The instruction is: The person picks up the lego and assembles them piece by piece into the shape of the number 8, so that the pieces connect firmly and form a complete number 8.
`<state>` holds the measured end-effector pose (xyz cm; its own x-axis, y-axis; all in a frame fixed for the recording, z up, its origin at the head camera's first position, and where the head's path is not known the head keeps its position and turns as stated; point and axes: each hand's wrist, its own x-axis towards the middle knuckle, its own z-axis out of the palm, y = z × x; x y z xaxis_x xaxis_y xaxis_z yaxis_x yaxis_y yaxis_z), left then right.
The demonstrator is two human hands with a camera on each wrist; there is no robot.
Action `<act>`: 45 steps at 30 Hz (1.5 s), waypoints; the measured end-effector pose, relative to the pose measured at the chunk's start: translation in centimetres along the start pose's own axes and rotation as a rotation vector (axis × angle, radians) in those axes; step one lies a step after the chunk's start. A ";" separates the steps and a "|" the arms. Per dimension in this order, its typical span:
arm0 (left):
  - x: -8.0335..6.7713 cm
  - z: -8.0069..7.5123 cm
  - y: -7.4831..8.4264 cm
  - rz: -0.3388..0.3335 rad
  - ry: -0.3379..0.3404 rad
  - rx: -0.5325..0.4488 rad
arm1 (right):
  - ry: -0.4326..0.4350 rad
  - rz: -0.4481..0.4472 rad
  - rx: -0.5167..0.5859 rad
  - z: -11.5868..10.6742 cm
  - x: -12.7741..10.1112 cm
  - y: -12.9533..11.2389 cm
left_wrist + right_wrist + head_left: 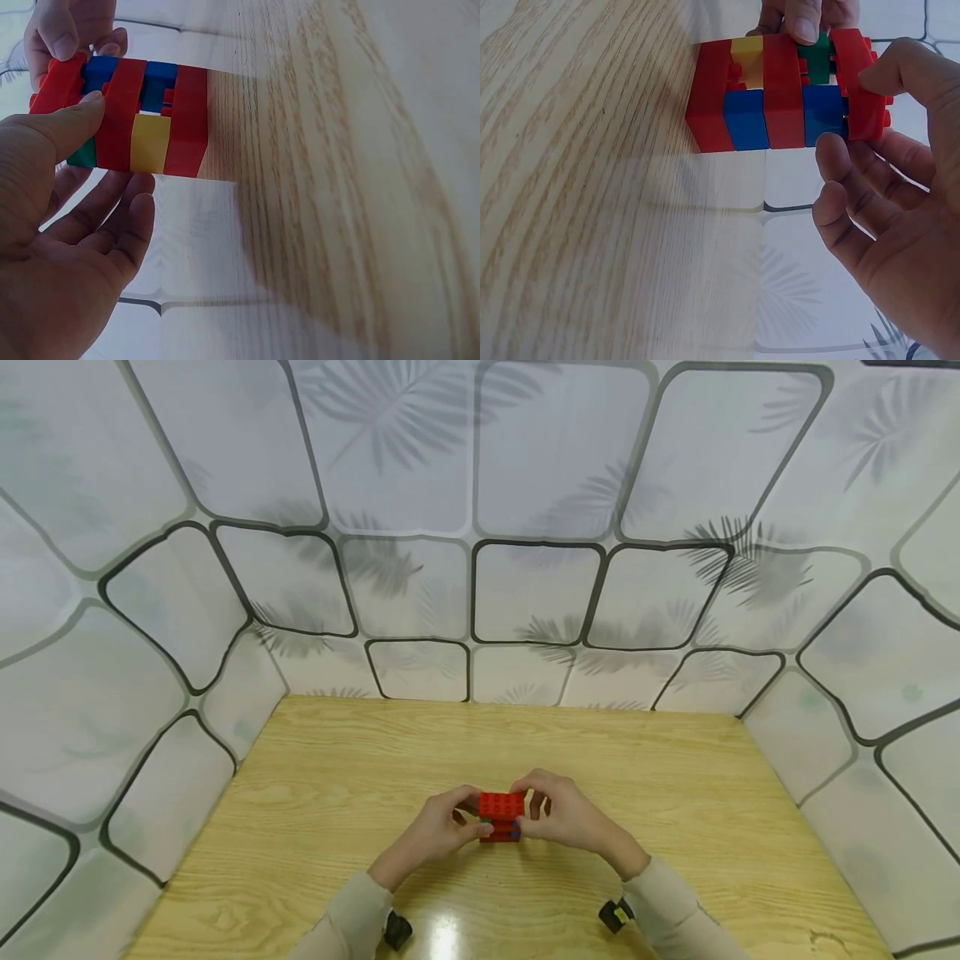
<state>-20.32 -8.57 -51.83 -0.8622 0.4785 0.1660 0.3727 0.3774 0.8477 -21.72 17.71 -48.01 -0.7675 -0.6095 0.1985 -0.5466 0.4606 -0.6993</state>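
Note:
A tower of toy building bricks (pixel 120 131) stands upright on the table, between both hands. Red bricks alternate with paired layers: a blue brick (pixel 745 120) beside a yellow one (pixel 150 142), and higher up a blue brick (pixel 823 112) beside a green one (pixel 815 60). The top red brick (pixel 501 806) sits slightly tilted in the right wrist view, with a narrow gap beneath it. My right hand (pixel 566 814) pinches this top brick at its right end. From the left, my left hand (pixel 442 825) grips the tower's upper part, its thumb across the front near the green brick.
The wooden table (pixel 360 752) reaches back to a patterned fabric wall (pixel 536 593), with further fabric at the left and right sides. Small black devices (pixel 397 931) are worn at both wrists.

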 end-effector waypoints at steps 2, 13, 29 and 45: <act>0.0 0.0 0.0 0.002 0.000 0.001 | 0.000 -0.002 -0.002 0.0 0.0 0.0; 0.0 -0.1 0.0 -0.003 -0.011 -0.003 | -0.007 0.023 -0.009 0.0 0.1 0.1; 0.0 0.0 0.0 0.001 -0.007 -0.006 | -0.016 0.038 0.006 -0.2 0.1 0.1; 0.2 -0.2 1.2 0.005 0.052 -0.006 | -0.011 0.045 0.003 -0.1 -0.1 0.1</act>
<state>-20.12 -8.19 -50.64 -0.8772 0.4382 0.1960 0.3749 0.3703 0.8499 -21.77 17.84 -48.08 -0.7874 -0.5956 0.1590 -0.5107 0.4857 -0.7094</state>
